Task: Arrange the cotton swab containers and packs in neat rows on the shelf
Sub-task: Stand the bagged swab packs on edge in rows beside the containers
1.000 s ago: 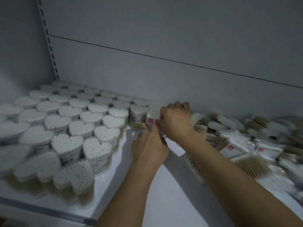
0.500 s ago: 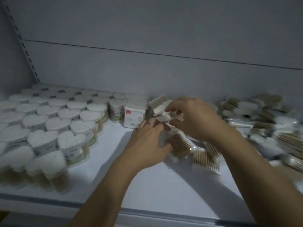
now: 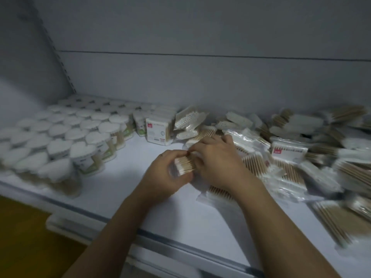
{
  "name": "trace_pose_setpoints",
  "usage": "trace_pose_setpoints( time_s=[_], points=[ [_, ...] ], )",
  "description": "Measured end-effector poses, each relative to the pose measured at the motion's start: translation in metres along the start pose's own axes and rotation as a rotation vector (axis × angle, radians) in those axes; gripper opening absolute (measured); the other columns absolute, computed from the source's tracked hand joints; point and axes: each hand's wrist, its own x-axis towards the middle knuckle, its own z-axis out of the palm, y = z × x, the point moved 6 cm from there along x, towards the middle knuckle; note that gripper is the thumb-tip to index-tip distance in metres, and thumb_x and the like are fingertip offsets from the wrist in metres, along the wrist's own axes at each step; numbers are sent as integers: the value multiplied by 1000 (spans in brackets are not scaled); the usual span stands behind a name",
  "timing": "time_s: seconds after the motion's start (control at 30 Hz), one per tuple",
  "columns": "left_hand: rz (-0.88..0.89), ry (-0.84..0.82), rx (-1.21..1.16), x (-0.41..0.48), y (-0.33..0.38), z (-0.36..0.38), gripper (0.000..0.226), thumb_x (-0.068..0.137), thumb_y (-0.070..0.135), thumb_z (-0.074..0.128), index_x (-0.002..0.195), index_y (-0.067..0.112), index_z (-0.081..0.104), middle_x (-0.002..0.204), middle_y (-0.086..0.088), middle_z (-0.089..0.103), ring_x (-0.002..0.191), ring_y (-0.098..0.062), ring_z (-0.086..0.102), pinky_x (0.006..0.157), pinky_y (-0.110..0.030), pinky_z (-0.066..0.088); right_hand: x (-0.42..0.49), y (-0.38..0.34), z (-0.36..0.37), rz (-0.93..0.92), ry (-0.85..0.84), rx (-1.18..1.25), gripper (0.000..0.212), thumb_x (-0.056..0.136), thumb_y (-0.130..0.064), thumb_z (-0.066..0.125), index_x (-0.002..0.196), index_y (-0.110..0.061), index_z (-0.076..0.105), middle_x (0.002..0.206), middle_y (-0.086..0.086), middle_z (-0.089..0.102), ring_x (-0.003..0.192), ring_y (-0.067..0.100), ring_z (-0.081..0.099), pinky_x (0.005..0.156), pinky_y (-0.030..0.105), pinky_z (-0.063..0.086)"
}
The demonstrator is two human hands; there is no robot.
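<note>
Step in hand: sorting loose packs. My left hand [image 3: 166, 175] curls round a clear plastic pack of wooden-stemmed cotton swabs [image 3: 184, 164], mid white shelf [image 3: 112, 189], nearer its front edge. My right hand [image 3: 218, 159] covers the pack's right end; whether it pinches or only rests there, I cannot tell. Next, probably: stand the pack up beside the square white boxes [image 3: 158, 129], edges aligned.

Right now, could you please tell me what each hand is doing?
Left hand: holds a cotton swab pack.
Right hand: at that pack's other end; grip cannot be told.
</note>
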Motion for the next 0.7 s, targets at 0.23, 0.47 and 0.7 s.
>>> trace_pose_setpoints(
  time_s=[0.23,0.47,0.7],
  points=[
    [-177,228,-274,-4,2,-22,29,67,19,79,92,7,71,85,-9,72,74,-9,63,69,-27,55,-7,-6,4,-68,4,418,25,96,-34,47,109,-29,68,109,-4,66,105,18,55,91,36,42],
    [-280,344,-485,-9,-7,-29,44,59,56,82,75,17,66,67,-1,65,61,-11,59,58,-25,48,-15,-8,1,-108,-17,513,30,86,-48,62,111,-33,68,102,-10,66,93,11,56,79,29,44],
    [-272,210,-762,-12,-6,-25,67,72,25,80,128,1,53,119,-24,65,99,-35,62,78,-37,51,-10,8,8,195,99,858,24,82,-26,69,105,-32,62,72,-4,68,67,12,64,69,33,52]
  ],
)
